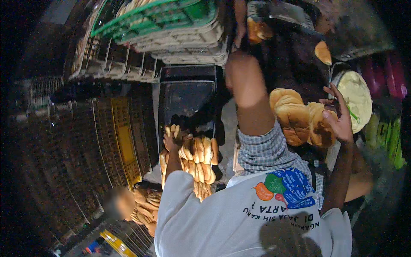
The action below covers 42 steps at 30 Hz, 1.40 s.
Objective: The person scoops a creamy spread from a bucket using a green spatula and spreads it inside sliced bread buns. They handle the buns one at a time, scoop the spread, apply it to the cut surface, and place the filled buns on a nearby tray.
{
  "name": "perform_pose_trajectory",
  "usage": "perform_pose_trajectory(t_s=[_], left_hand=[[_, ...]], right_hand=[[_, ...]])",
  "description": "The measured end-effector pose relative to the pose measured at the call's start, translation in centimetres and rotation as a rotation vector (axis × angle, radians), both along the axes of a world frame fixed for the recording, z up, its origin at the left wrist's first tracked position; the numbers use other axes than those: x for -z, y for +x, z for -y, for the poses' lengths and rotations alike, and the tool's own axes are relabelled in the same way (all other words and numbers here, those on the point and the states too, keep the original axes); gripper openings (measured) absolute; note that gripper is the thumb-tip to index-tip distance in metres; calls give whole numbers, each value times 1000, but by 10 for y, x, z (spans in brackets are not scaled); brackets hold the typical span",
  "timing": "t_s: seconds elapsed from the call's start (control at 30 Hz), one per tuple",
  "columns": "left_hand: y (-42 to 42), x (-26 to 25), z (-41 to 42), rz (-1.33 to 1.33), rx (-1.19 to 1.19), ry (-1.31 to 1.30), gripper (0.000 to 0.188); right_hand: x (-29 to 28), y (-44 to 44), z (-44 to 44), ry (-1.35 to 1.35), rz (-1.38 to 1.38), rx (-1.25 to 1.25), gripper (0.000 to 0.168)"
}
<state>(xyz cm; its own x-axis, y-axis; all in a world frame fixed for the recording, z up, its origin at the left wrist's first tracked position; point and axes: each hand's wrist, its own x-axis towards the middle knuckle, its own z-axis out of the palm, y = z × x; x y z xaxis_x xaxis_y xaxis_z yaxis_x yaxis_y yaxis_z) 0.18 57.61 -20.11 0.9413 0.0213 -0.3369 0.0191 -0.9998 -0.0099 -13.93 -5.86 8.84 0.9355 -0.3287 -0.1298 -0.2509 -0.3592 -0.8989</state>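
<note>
My left hand (171, 143) is at the rows of bread rolls (200, 151) on a dark tray (188, 96); its fingers are too unclear to tell whether it grips one. My right hand (340, 119) has its fingers apart, beside large golden buns (292, 119) and a round tub of pale yellow cream (354, 93). A green handle (353, 114) lies in the cream. Just above my right fingertips is a thin utensil (330, 74), whose hold is unclear. Its upper end is close to a piece of bread (322, 53).
Stacked crates, the top one green (160, 22), stand at the upper left. Brown and yellow crates (126, 141) fill the left side. More rolls (146, 205) lie lower left beside another person (120, 204). Pink packs (385, 77) and green packs (387, 138) are at right.
</note>
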Motion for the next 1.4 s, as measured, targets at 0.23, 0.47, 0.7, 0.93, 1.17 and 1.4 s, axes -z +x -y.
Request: perform_pose_trajectory(t_s=[0.23,0.47,0.7,0.93,1.17,1.4], left_hand=[[39,-95,33,584,139,-563,97],[26,-325,267,976,572,-918,84],[-43,-334,442,395,1645,-1049,37],[-90,-351,484,138,1867,-1131,32],[-114,-265,456,-182,1513,-1089,41],[-98,-269,431,-124,1052,-1333,38]], right_hand=[[-6,-17,13,283,214,42,81],[20,9,-40,818,277,-303,71],[16,-25,-27,1184,140,-39,61],[-9,-106,17,1320,353,447,62],[66,-106,50,395,209,412,76],[1,-55,43,-43,-26,-50,99]])
